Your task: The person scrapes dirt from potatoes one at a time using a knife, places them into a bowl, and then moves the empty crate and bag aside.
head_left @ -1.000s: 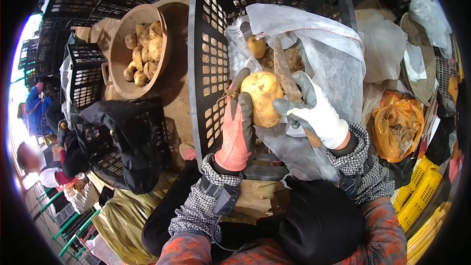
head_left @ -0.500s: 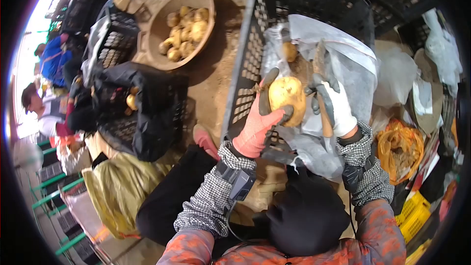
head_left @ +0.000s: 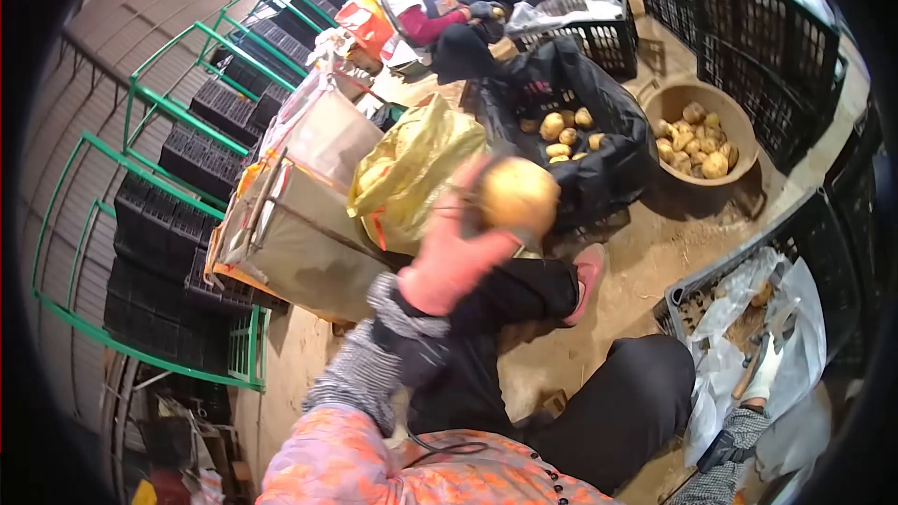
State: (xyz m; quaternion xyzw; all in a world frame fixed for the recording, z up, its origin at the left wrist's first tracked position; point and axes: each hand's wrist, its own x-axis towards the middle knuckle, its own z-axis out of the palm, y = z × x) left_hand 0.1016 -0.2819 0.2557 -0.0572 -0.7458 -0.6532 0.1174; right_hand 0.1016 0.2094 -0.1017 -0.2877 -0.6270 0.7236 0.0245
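Note:
My left hand point(head_left: 449, 262), in a pink glove, is closed around a large yellow potato point(head_left: 519, 194). It is raised over my leg, in front of the yellow sack point(head_left: 412, 164), and motion smears it a little. Far to the right, my right hand point(head_left: 767, 372), in a white glove, grips a slim wooden-handled tool point(head_left: 745, 378), whose far end is hard to make out. That hand is over the plastic-lined black crate point(head_left: 681, 304), where another potato point(head_left: 762, 295) lies near the far side.
A round tan basin point(head_left: 739, 117) full of potatoes stands at the back right. Beside it is a crate lined with black plastic point(head_left: 613, 145), with several potatoes inside. Green metal racks point(head_left: 140, 355) hold black crates on the left. A co-worker point(head_left: 421, 5) sits at the back.
My left hand has carried the potato away from the lined crate to the left. The view has swung left, so my right hand and the crate now appear at the right edge.

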